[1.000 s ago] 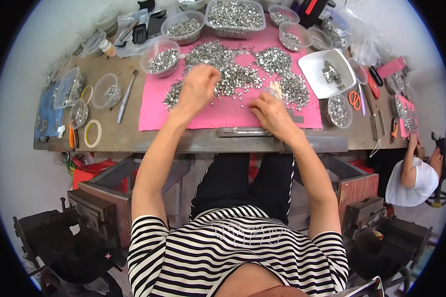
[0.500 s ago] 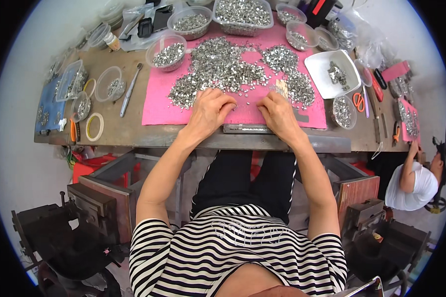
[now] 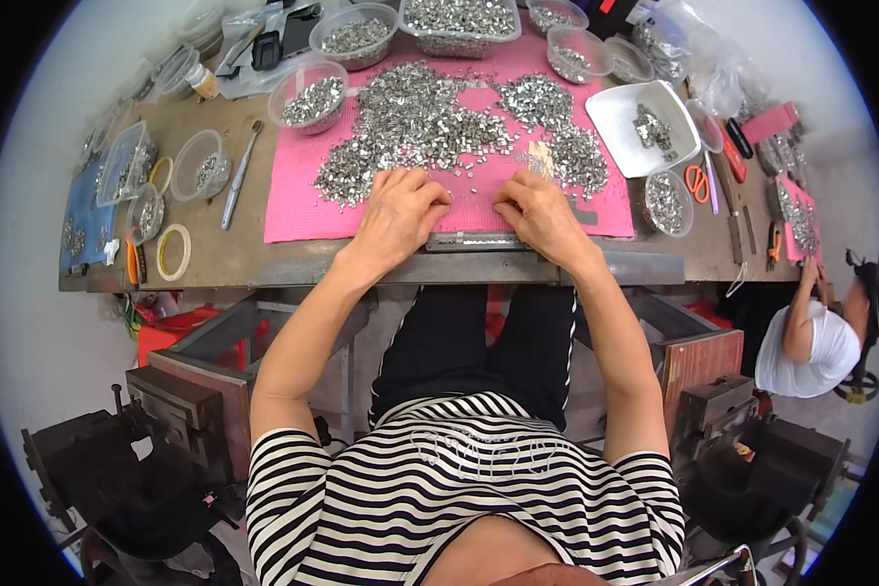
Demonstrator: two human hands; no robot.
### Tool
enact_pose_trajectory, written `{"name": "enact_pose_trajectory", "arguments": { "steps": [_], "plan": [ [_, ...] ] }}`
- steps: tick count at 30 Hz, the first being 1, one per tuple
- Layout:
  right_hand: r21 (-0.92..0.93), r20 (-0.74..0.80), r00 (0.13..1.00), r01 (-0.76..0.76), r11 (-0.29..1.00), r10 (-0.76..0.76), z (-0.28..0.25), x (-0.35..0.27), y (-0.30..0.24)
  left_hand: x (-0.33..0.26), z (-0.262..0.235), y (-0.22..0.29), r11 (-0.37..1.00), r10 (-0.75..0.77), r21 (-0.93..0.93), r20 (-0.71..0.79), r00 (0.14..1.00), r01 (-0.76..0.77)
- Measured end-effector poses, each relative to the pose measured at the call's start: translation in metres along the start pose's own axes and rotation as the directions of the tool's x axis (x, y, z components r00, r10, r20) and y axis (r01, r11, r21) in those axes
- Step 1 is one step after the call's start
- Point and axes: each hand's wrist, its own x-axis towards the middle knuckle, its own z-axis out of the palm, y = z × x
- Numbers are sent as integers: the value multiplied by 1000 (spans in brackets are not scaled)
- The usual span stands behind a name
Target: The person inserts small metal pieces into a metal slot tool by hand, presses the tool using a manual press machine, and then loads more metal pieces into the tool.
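Note:
A pink mat (image 3: 303,210) lies on the workbench, covered with heaps of small silver metal pieces (image 3: 415,122). My left hand (image 3: 398,215) rests on the mat's near part, fingers curled over a few loose pieces. My right hand (image 3: 542,217) is beside it, fingers bent down on the mat close to a narrow metal strip (image 3: 474,240) at the mat's front edge. What each hand pinches is too small to tell.
Clear tubs of metal pieces (image 3: 308,98) stand along the back, a white square tray (image 3: 645,127) at the right, red-handled scissors (image 3: 696,183), tape rings (image 3: 173,252) and small bowls at the left. Another person (image 3: 811,337) sits at the right end of the bench.
My left hand has pulled back from the heap toward the front edge of the mat and now sits close beside my right hand. The view has shifted slightly.

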Motion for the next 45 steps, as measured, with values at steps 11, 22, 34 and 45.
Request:
{"name": "enact_pose_trajectory", "arguments": {
  "steps": [11, 22, 34, 45],
  "plan": [
    [390, -88, 960, -213, 896, 266, -3, -50, -32, -1, 12, -10, 998, 36, 62, -69, 997, -32],
    [181, -265, 958, -62, 981, 109, 8, -53, -34, -17, 4, 16, 964, -144, -236, -82, 986, 122],
    [-56, -289, 952, 85, 995, -98, 6, -57, -36, -36, 28, 40, 900, -191, -418, -127, 973, 122],
    [154, -266, 964, 12, 988, 29, 10, -18, -36, -34, 22, 52, 995, 7, -95, -177, 984, -24]
  ]
}}
